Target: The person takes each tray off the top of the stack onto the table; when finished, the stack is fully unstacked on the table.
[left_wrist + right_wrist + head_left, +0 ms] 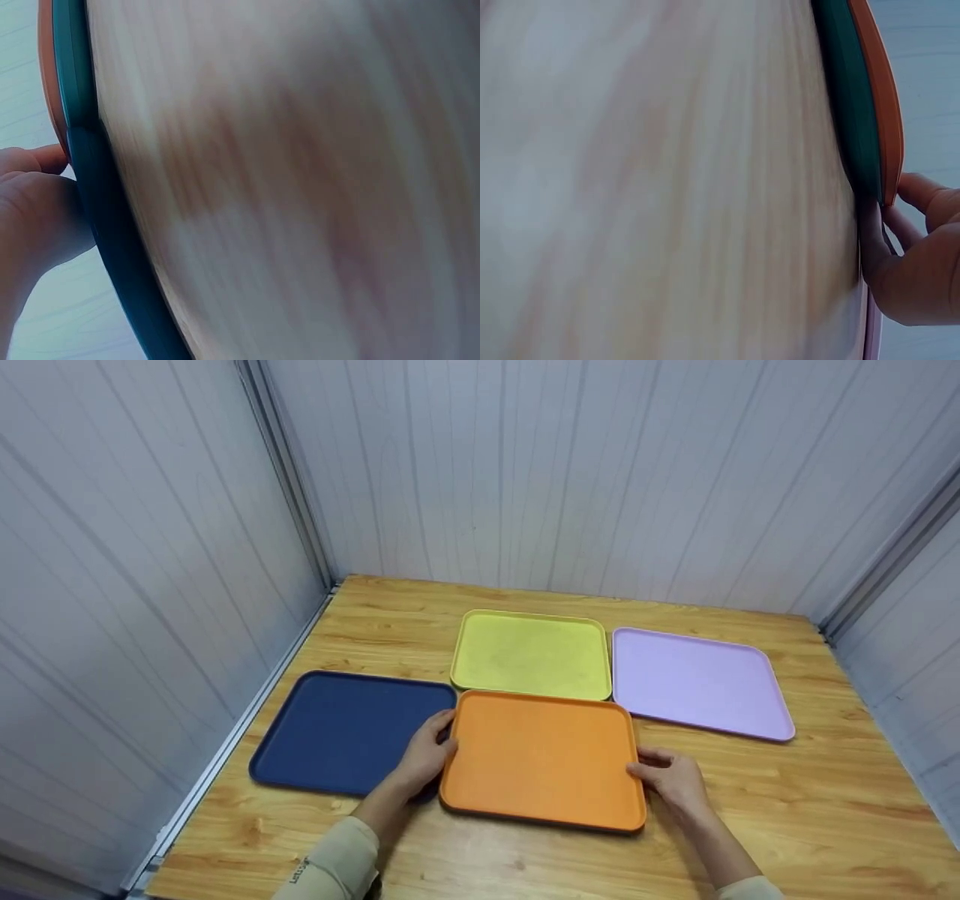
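Observation:
An orange tray (544, 761) lies on top of a green tray (847, 97), whose edge shows under the orange one in both wrist views. My left hand (426, 754) holds the left side of the orange tray, above the right end of a navy blue tray (345, 731). On the opposite side, my right hand (675, 784) pinches the right edge, thumb on the rim. In the right wrist view, fingers (874, 240) reach to the edge of the green tray. The undersides of the trays are hidden.
Behind the orange tray lies a yellow tray (532, 652), with a lilac tray (697, 682) to its right. All rest on a wooden table (832, 802). Pale panel walls (525, 472) stand at the back and both sides.

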{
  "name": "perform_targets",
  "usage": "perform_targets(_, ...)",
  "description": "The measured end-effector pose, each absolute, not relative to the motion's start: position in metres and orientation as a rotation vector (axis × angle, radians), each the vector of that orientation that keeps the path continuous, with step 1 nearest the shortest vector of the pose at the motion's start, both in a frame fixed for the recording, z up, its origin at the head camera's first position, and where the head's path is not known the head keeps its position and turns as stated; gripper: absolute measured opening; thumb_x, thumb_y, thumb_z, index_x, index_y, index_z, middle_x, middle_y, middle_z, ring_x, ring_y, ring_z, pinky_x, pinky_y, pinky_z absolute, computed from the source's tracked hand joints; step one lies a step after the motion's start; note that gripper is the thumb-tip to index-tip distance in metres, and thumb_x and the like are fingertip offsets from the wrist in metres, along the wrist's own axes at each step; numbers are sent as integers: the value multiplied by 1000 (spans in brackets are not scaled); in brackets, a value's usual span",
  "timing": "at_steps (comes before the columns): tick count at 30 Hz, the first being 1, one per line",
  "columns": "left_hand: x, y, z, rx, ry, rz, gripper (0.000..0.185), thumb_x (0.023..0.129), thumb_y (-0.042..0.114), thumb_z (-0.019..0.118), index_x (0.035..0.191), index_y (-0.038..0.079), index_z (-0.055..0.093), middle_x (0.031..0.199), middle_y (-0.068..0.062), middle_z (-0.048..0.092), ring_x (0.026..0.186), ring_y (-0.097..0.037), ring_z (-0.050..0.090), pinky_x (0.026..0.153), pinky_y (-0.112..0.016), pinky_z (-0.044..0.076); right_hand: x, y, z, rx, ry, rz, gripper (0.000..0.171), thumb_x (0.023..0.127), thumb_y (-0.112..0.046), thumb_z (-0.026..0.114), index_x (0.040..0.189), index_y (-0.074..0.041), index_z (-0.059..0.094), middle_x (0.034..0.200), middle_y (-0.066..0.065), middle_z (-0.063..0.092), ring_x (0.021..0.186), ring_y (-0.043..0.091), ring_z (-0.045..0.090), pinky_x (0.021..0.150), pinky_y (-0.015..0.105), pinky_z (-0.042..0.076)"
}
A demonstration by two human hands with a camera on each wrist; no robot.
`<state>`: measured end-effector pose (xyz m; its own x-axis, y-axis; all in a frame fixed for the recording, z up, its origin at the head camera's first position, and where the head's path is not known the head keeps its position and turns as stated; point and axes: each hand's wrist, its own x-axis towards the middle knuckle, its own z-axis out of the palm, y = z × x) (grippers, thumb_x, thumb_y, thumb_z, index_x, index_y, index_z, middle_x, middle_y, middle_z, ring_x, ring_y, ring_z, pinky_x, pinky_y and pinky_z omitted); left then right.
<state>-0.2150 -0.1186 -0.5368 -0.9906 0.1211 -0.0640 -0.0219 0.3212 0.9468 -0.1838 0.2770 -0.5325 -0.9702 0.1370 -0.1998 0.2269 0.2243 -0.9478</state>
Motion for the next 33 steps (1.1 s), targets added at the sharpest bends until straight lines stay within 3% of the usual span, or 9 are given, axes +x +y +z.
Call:
perform_targets(4, -215, -119, -536, 69, 2431, 1766, 49, 106, 4, 47, 154, -2, 38, 162, -20, 28, 150, -38, 20, 118, -53, 24, -183, 278, -531, 362, 2441, -1808, 49, 87, -10, 81, 126, 12, 64, 111, 16, 73, 89, 7, 67, 75, 20, 55)
perform_targets(14, -217, -119, -535, 61, 2427, 1778, 48, 106, 1, 42, 153, -1, 39, 161, -18, 31, 150, -37, 22, 119, -52, 22, -186, 279, -528, 399, 2395, -1860, 46, 87, -6, 79, 127, 12, 64, 111, 18, 73, 88, 8, 69, 75, 22, 57)
perform_targets(26, -217, -119, -539, 108, 2422, 1782, 55, 101, -8, 47, 154, -4, 35, 162, -21, 27, 148, -38, 26, 117, -51, 29, -181, 296, -528, 447, 2087, -2074, 59, 95, -7, 70, 144, 14, 45, 104, 8, 73, 86, 16, 72, 74, 34, 60)
perform_targets(30, -216, -120, -539, 133, 2420, 1779, 55, 100, -10, 47, 154, -7, 34, 161, -24, 26, 147, -40, 28, 115, -52, 32, -177, 304, -529, 362, 1985, -2083, 66, 99, -10, 66, 153, 9, 34, 120, 13, 69, 94, 18, 71, 81, 38, 60)
perform_targets(33, -215, -120, -538, 150, 2423, 1770, 56, 100, -9, 47, 154, -8, 33, 161, -24, 25, 146, -41, 29, 114, -52, 33, -175, 309, -530, 266, 1875, -2089, 72, 99, -6, 63, 158, 5, 22, 142, 24, 53, 103, 19, 68, 87, 43, 58)
